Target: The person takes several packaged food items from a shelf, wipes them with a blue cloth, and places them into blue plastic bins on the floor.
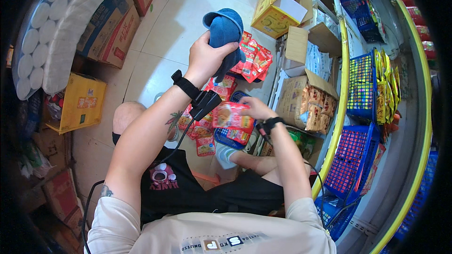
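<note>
My left hand (204,56) is raised above the floor with its fingers and thumb around a blue cloth cap (226,28), whose brim points up and away. In my right hand (259,108) is a red printed food packet (229,115), pinched at its right end and slightly blurred. Below that packet lies a blue plastic basket (223,140) with similar packets in it. Several loose red packets (205,145) lie on the floor left of the basket. Farther off, a heap of red packets (257,60) is partly hidden by the cap.
Cardboard cartons stand at the right, among them a yellow carton (273,16) and an open box of brown packets (314,107). Beyond runs a yellow-edged shelf (340,113) with blue baskets (348,158). At left are a yellow box (83,102) and wrapped white rolls (46,31).
</note>
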A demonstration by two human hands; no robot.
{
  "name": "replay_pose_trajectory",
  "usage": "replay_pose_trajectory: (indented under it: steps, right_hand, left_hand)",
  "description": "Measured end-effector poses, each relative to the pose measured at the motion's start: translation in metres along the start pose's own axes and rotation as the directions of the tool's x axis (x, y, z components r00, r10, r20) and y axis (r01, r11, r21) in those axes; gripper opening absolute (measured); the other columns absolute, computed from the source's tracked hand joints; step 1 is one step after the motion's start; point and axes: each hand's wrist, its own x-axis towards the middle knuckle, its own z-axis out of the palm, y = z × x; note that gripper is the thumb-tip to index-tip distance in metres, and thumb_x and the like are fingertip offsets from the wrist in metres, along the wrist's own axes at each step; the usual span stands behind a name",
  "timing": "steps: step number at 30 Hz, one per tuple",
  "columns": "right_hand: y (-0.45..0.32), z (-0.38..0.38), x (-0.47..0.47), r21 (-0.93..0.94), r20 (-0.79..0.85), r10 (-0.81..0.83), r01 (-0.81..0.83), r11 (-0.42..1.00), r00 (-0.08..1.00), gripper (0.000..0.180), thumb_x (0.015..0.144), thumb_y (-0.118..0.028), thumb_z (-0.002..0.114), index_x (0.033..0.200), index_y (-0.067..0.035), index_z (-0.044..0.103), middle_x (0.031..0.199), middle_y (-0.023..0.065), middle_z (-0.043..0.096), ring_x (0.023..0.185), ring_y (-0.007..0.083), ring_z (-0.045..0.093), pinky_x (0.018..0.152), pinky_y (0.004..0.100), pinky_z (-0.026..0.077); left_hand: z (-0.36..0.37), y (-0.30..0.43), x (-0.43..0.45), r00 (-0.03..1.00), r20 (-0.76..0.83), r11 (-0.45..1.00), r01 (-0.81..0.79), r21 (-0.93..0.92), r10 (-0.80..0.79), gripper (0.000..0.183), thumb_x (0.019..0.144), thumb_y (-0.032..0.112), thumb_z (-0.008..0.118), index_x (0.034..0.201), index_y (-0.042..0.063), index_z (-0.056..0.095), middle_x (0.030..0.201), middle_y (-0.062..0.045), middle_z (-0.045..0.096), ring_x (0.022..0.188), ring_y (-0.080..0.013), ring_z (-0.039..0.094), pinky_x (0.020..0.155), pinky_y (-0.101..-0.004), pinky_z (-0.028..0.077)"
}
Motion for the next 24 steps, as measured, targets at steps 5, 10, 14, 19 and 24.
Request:
replay_pose_trajectory:
  steps: [5, 10, 14, 19, 24]
  right_hand:
    - [0.030, 0.115, 0.098, -0.396, 0.097, -0.336, 0.346, 0.850, 0.937, 0.037, 0.075, -0.018, 0.060, 0.110, -0.009, 0.062, 0.110, 0.0140, 0.063, 0.104, 0.0289, 0.059, 0.084, 0.0387, 0.047]
    - [-0.038, 0.179, 0.104, -0.468, -0.209, -0.499, 0.362, 0.806, 0.841, 0.031, 0.079, -0.023, 0.054, 0.108, -0.013, 0.061, 0.115, 0.0094, 0.061, 0.111, 0.0286, 0.053, 0.089, 0.0426, 0.043]
    - [-0.085, 0.150, 0.067, -0.471, -0.211, -0.305, 0.177, 0.864, 0.928, 0.027, 0.080, -0.024, 0.055, 0.102, -0.012, 0.062, 0.104, 0.0134, 0.062, 0.102, 0.0306, 0.055, 0.089, 0.0427, 0.041]
    - [-0.020, 0.100, 0.044, -0.372, -0.406, -0.272, 0.114, 0.921, 0.873, 0.011, 0.075, -0.014, 0.057, 0.081, -0.006, 0.060, 0.083, 0.0144, 0.061, 0.082, 0.0325, 0.058, 0.072, 0.0433, 0.047]
    - [0.116, 0.114, 0.027, -0.484, -0.299, 0.149, -0.284, 0.827, 0.942, 0.015, 0.078, -0.014, 0.055, 0.086, -0.005, 0.064, 0.089, 0.0172, 0.064, 0.086, 0.0338, 0.059, 0.074, 0.0419, 0.048]
  left_hand:
    - [0.010, 0.010, -0.006, 1.000, 0.012, 0.998, -0.015, -0.055, 0.016, 0.051, 0.066, 0.035, 0.076, 0.101, 0.000, 0.064, 0.092, -0.017, 0.068, 0.085, -0.0250, 0.067, 0.078, -0.0346, 0.051]
    - [0.003, 0.009, 0.000, 1.000, 0.001, 0.999, 0.025, -0.029, -0.025, 0.050, 0.066, 0.035, 0.076, 0.101, 0.000, 0.065, 0.092, -0.017, 0.068, 0.084, -0.0244, 0.067, 0.077, -0.0333, 0.051]
    - [0.002, 0.010, 0.002, 0.999, -0.002, 0.998, 0.037, -0.055, -0.037, 0.050, 0.066, 0.035, 0.076, 0.101, 0.000, 0.065, 0.091, -0.017, 0.068, 0.083, -0.0237, 0.067, 0.077, -0.0327, 0.052]
    - [-0.004, 0.007, 0.003, 1.000, -0.022, 0.999, 0.021, -0.046, -0.022, 0.049, 0.067, 0.033, 0.076, 0.100, -0.001, 0.065, 0.091, -0.016, 0.068, 0.082, -0.0232, 0.067, 0.077, -0.0325, 0.052]
    - [0.009, 0.004, -0.001, 0.999, 0.030, 0.997, 0.044, -0.069, -0.042, 0.049, 0.067, 0.032, 0.076, 0.101, -0.001, 0.064, 0.092, -0.016, 0.068, 0.082, -0.0235, 0.067, 0.076, -0.0323, 0.052]
